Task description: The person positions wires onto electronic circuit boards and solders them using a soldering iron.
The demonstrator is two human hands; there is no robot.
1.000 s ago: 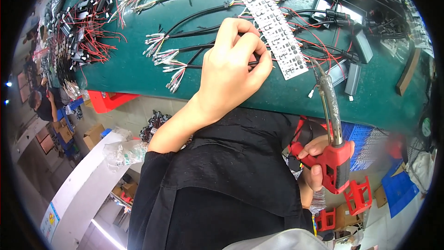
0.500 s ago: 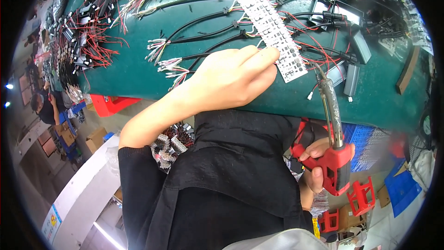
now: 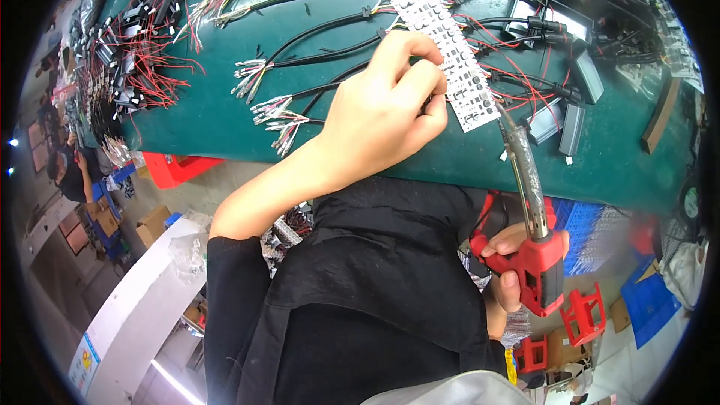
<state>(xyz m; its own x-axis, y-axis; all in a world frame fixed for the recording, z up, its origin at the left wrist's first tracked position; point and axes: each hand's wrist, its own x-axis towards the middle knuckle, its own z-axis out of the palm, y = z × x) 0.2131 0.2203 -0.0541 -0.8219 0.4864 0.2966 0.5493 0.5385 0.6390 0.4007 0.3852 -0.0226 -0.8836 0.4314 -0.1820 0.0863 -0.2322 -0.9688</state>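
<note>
A long white circuit board lies slanted on the green bench, crowded with small components. My left hand is at its left edge, fingers bent and drawn together. Whatever they pinch, if anything, is hidden. My right hand, low at the right, grips a red and black soldering gun by its handle. Its long metal nozzle points up, with the tip close to the board's near right corner. Black cables with stripped, tinned wire ends fan out leftward from the board. Thin red wires run along its right side.
Silver metal housings and black connector cables lie right of the board. Bundles of red and black wires pile up at the far left. A wooden strip rests near the right edge. Red stools stand below the bench.
My left hand has shifted farther up along the board's left edge, its fingers more bent. The soldering gun has moved slightly left, its nozzle tip staying near the board's corner.
</note>
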